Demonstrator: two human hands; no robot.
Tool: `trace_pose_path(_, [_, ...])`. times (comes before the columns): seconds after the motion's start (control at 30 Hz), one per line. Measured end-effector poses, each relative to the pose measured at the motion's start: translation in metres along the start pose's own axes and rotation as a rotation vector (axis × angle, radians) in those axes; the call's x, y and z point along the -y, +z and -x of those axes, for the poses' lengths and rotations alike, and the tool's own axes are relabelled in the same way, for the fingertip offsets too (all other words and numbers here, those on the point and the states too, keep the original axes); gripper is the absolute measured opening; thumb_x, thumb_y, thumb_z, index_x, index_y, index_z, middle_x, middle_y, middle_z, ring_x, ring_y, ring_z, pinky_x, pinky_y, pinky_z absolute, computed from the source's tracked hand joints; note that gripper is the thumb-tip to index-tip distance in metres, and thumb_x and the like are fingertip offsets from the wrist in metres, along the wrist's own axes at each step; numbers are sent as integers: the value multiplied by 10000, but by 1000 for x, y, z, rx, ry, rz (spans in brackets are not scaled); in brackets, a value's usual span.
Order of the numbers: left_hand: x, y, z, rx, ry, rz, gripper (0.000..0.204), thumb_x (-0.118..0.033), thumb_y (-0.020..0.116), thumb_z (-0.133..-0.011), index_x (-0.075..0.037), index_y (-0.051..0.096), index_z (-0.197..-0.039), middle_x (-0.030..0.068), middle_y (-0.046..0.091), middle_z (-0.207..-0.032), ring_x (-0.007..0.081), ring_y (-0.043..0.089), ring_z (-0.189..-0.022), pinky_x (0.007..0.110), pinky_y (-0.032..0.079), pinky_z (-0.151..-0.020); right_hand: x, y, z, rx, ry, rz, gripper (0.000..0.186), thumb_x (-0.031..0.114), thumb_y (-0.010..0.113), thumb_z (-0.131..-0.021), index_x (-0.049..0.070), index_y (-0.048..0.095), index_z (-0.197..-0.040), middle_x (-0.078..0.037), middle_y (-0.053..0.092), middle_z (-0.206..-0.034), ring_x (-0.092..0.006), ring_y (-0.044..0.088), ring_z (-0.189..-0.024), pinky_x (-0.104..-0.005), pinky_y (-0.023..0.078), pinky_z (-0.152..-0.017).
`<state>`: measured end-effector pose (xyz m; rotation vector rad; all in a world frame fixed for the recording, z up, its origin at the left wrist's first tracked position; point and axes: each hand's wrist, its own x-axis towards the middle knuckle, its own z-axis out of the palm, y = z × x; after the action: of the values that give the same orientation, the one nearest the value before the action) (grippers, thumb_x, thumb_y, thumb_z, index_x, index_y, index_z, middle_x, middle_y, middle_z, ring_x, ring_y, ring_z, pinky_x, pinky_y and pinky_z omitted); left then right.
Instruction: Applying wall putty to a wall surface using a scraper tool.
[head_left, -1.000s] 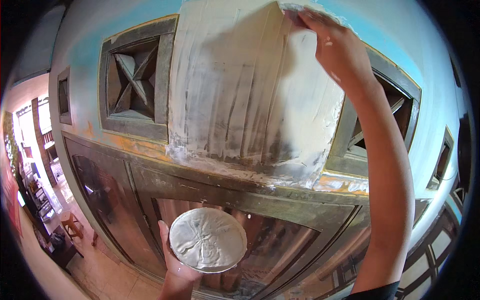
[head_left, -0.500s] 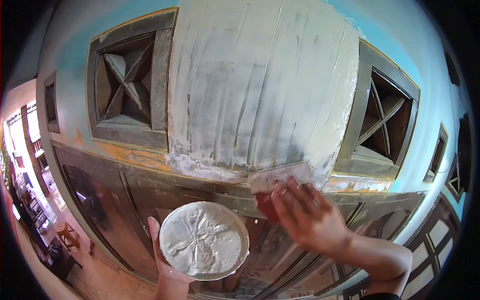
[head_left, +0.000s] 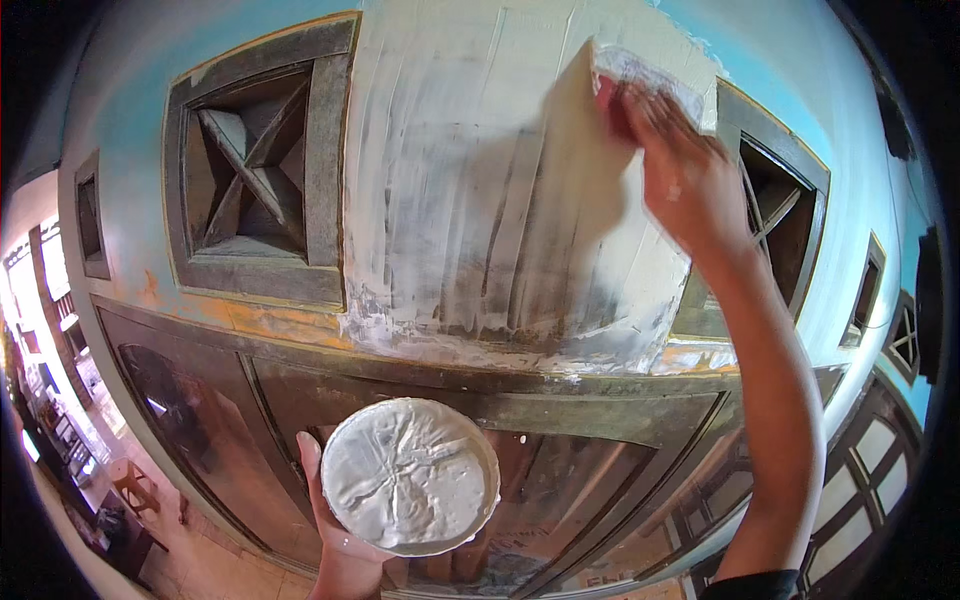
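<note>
My left hand [head_left: 340,545] holds up a round tub of white wall putty [head_left: 410,480] from below, its thumb along the left rim. The putty's top is ridged and smeared to the edge. High on the right, my right hand [head_left: 685,165] grips a flat putty spreader [head_left: 618,105] with a red grip and a whitish, putty-smeared blade. The blade is at the upper right of the plastered wall patch [head_left: 440,170], and I cannot tell how firmly it touches. Vertical streaks and darker grey spots mark that patch.
Wooden vents with crossed bars flank the patch, one at left [head_left: 250,170] and one at right [head_left: 775,210], partly behind my arm. Below runs a dark wooden frame with glossy panels [head_left: 200,430]. A small wooden stool [head_left: 132,483] stands on the tiled floor at lower left.
My right hand has swept the spreader from the patch's bottom edge up to its upper right, the arm now stretched out. The tub in my left hand has hardly moved.
</note>
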<state>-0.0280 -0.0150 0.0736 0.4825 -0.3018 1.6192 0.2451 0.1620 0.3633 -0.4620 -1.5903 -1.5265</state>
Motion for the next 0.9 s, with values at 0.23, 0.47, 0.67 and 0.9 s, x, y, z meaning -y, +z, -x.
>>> trace_pose_path(0.23, [1, -4, -5, 105, -7, -37, 929, -760, 331, -968, 9, 473, -1469, 204, 548, -1454, 398, 554, -1297, 560, 437, -1092, 131, -78, 104, 376, -260, -133, 435, 189, 573, -929, 30, 603, -1333, -127, 622, -1373, -293, 576, -1307, -450, 455, -1047])
trace_pose_path(0.47, [-5, -9, -2, 86, 7, -81, 928, -763, 335, -964, 4, 480, -1466, 209, 553, -1447, 399, 557, -1293, 566, 442, -1084, 105, -101, 59, 358, -169, -276, 344, 138, 606, -915, 44, 655, -1243, -127, 671, -1309, -249, 666, -1202, -402, 548, -937])
trace_pose_path(0.67, [2, -1, -1, -10, 20, -128, 867, -737, 365, -976, -26, 498, -1454, 184, 561, -1438, 371, 564, -1277, 535, 436, -1094, -38, -29, -57, -83, 81, -53, 443, -30, 558, -953, 152, 628, -1351, -157, 704, -1206, -376, 697, -1013, -409, 590, -837])
trace_pose_path(0.9, [-11, -1, 9, -38, 69, -165, 879, -748, 332, -977, -25, 525, -1438, 186, 573, -1430, 375, 566, -1281, 539, 437, -1092, 31, -10, -26, 112, -64, -83, 468, 58, 544, -931, 81, 542, -1398, -118, 634, -1354, -282, 618, -1239, -436, 525, -940])
